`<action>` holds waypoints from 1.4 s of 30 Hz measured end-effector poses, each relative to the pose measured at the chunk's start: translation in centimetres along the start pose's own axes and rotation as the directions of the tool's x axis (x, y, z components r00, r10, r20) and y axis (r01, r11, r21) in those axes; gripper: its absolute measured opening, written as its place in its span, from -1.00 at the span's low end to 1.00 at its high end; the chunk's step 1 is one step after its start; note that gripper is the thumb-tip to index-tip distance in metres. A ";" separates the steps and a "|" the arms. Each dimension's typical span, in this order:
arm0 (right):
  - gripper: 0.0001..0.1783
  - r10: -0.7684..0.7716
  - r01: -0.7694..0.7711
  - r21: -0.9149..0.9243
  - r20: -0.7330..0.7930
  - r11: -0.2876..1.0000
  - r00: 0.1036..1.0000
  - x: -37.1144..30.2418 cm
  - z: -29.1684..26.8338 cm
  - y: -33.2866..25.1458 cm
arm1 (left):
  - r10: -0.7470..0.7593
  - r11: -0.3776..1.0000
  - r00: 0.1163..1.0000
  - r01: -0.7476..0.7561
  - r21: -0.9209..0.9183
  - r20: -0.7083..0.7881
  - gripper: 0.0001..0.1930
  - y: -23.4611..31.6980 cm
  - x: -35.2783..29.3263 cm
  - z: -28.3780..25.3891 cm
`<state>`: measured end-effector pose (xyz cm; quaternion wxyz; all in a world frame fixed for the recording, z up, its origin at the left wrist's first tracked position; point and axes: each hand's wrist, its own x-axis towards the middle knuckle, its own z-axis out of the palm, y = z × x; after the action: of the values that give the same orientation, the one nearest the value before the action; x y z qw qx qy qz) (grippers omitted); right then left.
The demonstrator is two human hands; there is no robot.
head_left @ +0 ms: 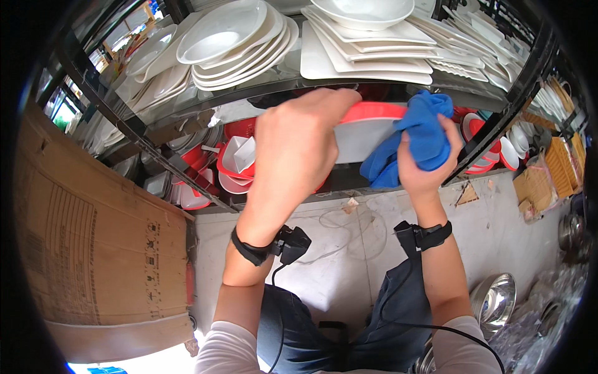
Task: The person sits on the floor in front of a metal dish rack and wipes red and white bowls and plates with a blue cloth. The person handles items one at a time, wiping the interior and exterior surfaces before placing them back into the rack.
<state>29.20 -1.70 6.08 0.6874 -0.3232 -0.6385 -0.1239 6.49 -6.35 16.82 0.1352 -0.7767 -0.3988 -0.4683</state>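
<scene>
In front of the shelf, my left hand [298,134] grips the left end of a dish [364,138] that is white with a red rim. My fingers bend over its far edge, and part of the dish is hidden behind that hand. At its right end, my right hand [430,156] is closed round a blue cloth [423,128]. The cloth lies against the rim of the dish and hangs down over its right side. Both wrists wear black straps with small devices and cables.
White plates [246,47] and square white plates [367,53] are stacked on the upper shelf. Red and white bowls [237,156] crowd the lower shelf. A large cardboard box [112,237] stands at the left. Metal bowls [494,302] sit on the floor at the right.
</scene>
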 end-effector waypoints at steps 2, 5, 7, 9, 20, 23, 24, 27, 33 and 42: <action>-0.33 0.213 -0.204 0.142 -0.050 0.968 0.976 0.3 0.2 0.4 | -0.003 0.999 0.996 -0.001 -0.046 -0.086 -0.55 -0.2 0.3 -0.8; -0.44 0.540 -0.484 0.465 0.014 0.741 0.841 -0.4 0.9 1.3 | -0.143 0.981 0.978 0.120 -0.152 -0.153 -0.51 0.0 0.5 -2.3; -0.46 0.699 -0.601 0.605 0.101 0.522 0.708 -0.6 1.3 0.7 | -0.139 0.975 0.966 0.095 -0.201 -0.216 -0.51 -0.3 0.7 -2.5; -0.44 0.820 -0.651 0.715 0.199 0.254 0.538 -0.9 2.0 -1.6 | -0.142 0.968 0.955 0.078 -0.240 -0.260 -0.52 -0.2 0.8 -2.2; -0.43 0.456 -0.659 0.419 0.881 -0.625 0.128 0.6 2.1 -7.0 | -0.181 0.863 0.944 0.018 -0.505 -0.275 -0.51 1.2 0.9 2.3; -0.43 0.413 -0.615 0.367 0.908 -0.698 0.073 0.7 1.9 -7.8 | -0.152 0.879 0.974 0.057 -0.474 -0.166 -0.51 2.0 0.7 2.2; -0.43 0.407 -0.615 0.365 0.910 -0.699 0.077 0.5 1.9 -7.4 | -0.150 0.883 0.981 0.076 -0.464 -0.125 -0.52 2.2 0.7 2.1; -0.46 0.420 -0.632 0.427 0.891 -0.646 0.172 0.3 2.3 -6.3 | -0.127 0.892 0.985 0.063 -0.448 -0.113 -0.43 1.8 0.5 2.9; -0.47 0.581 -0.699 0.568 0.770 -0.434 0.265 1.3 1.2 -3.6 | -0.203 0.856 0.976 0.216 -0.470 0.079 -0.40 1.3 0.4 3.3; -0.55 0.844 -0.703 0.691 0.468 -0.166 0.261 -0.2 2.0 -1.6 | -0.169 0.908 0.963 0.235 -0.346 0.211 -0.40 1.4 0.2 4.1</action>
<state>26.66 -1.81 6.29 0.7149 -0.2613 -0.2210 0.6098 10.13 -4.72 15.06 -0.0979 -0.7810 -0.3927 -0.4756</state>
